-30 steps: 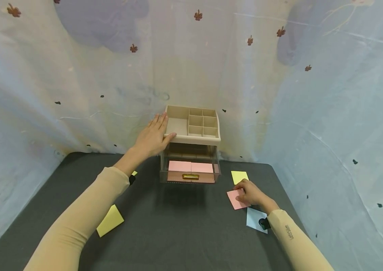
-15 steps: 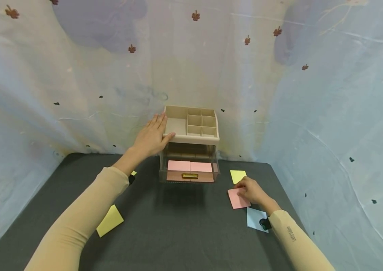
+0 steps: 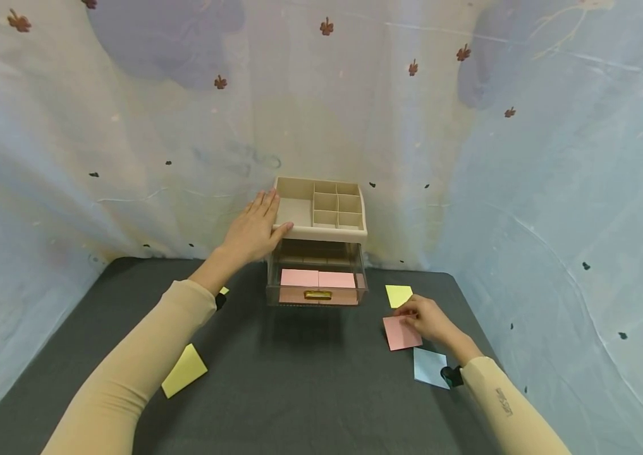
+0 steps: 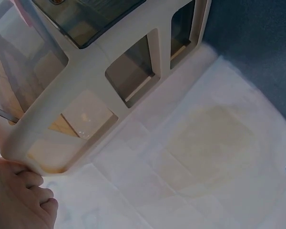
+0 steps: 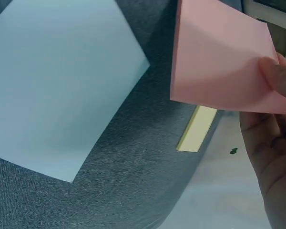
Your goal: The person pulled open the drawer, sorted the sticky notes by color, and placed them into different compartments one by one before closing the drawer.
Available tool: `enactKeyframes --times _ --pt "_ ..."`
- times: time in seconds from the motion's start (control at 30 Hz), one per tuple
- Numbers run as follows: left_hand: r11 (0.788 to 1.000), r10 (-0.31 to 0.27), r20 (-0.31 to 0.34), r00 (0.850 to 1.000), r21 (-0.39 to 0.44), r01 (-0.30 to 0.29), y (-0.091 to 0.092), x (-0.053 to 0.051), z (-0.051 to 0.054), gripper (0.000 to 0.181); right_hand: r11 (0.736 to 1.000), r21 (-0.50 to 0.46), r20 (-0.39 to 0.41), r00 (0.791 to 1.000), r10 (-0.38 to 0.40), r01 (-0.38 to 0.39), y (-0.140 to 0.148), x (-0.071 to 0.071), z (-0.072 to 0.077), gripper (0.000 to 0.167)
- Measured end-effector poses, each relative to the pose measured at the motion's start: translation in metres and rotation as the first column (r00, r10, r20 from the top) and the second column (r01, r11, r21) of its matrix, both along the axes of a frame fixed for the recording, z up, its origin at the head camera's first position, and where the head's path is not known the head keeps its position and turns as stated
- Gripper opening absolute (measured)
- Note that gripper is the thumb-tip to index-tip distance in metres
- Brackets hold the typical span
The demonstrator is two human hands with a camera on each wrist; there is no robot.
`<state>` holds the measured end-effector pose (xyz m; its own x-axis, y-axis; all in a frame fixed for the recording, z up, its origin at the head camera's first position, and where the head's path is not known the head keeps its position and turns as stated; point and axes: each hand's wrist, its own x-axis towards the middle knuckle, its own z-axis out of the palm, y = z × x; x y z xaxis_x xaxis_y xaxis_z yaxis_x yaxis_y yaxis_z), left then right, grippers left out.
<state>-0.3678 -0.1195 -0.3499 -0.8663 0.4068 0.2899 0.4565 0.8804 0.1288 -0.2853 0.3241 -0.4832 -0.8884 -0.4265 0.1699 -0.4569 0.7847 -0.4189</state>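
Observation:
My left hand (image 3: 253, 229) lies along the left side of a cream desktop organizer (image 3: 327, 235), fingers straight and thumb over its front edge. In the left wrist view only part of that hand (image 4: 24, 195) shows, touching the frame of the organizer (image 4: 90, 62). Below the divided top, a clear drawer (image 3: 275, 296) with a gold handle stands pulled out, and two pink sticky note pads (image 3: 300, 278) lie in it. Over on the right, my right hand (image 3: 428, 321) pinches another pink sticky note pad (image 5: 219, 62) between thumb and fingers.
A yellow sticky note pad (image 3: 398, 295) lies behind my right hand, and a blue one (image 3: 430, 366) in front of it. On the left lies another yellow pad (image 3: 184, 371), with a yellow corner peeking out by my left wrist. A patterned curtain (image 3: 321, 114) hangs behind the dark table (image 3: 310, 392).
My right hand has shifted its grip to the right edge of the pink sticky note pad, and its forearm has moved slightly right. The left hand stays on the organizer.

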Motion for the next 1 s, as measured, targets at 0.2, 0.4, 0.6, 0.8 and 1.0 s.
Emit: enactKeyframes --times 0.2,0.4,0.6,0.8,1.0 --pt "1.000 0.004 -0.012 1.000 -0.007 -0.004 0.000 -0.002 -0.001 0.086 1.000 -0.018 -0.013 1.000 0.011 -0.011 -0.003 0.007 0.007 0.012" --pt "1.000 0.004 -0.017 1.000 -0.004 -0.004 0.000 -0.002 -0.001 0.085 0.999 -0.052 -0.091 0.996 -0.001 -0.004 -0.007 0.009 0.010 0.013" --pt "1.000 -0.003 -0.017 1.000 -0.004 0.003 0.000 -0.002 -0.001 0.086 0.992 -0.124 -0.159 0.986 -0.047 0.028 -0.014 0.014 0.012 0.017" --pt "1.000 0.000 -0.016 1.000 -0.005 0.000 0.000 -0.002 -0.001 0.086 0.977 -0.211 -0.238 0.967 -0.094 0.043 -0.018 0.016 0.015 0.017" --pt "1.000 -0.003 -0.011 1.000 -0.001 0.003 0.000 -0.002 -0.001 0.086 0.959 -0.285 -0.387 0.916 -0.110 -0.005 -0.019 0.012 0.017 0.018"
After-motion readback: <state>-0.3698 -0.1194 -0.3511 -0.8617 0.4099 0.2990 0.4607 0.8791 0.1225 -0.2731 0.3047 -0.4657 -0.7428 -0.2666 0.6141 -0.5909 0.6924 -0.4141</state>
